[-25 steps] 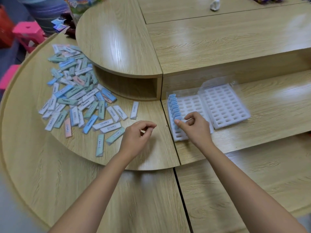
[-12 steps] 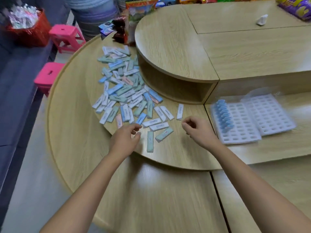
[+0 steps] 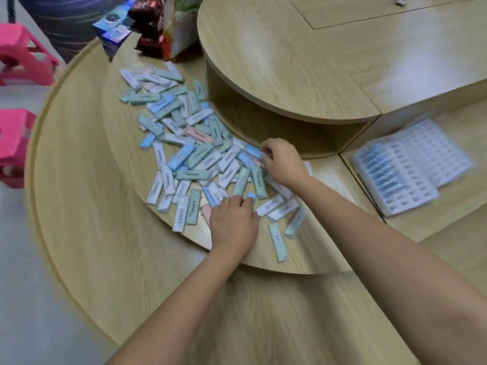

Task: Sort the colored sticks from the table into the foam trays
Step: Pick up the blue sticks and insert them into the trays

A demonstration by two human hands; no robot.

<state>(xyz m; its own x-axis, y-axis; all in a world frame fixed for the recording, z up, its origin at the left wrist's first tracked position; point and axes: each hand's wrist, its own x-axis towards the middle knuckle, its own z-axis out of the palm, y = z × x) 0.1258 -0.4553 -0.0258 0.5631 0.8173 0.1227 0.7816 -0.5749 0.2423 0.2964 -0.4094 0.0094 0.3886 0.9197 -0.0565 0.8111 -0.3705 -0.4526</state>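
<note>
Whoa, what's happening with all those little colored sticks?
A person is sorting the sticks into foam trays. Both grips are in the pile on the table: the left grip pinches the near blue stick, and the right grip pinches the far blue stick. Over on the right, one tray already holds a row of blue sticks; the other slots look empty.

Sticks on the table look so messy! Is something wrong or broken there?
Nothing looks broken. The flat blue, green, white and pink sticks lie in a criss-cross heap on the wooden table, some overlapping. Only blue sticks stand in the white foam tray.
</note>
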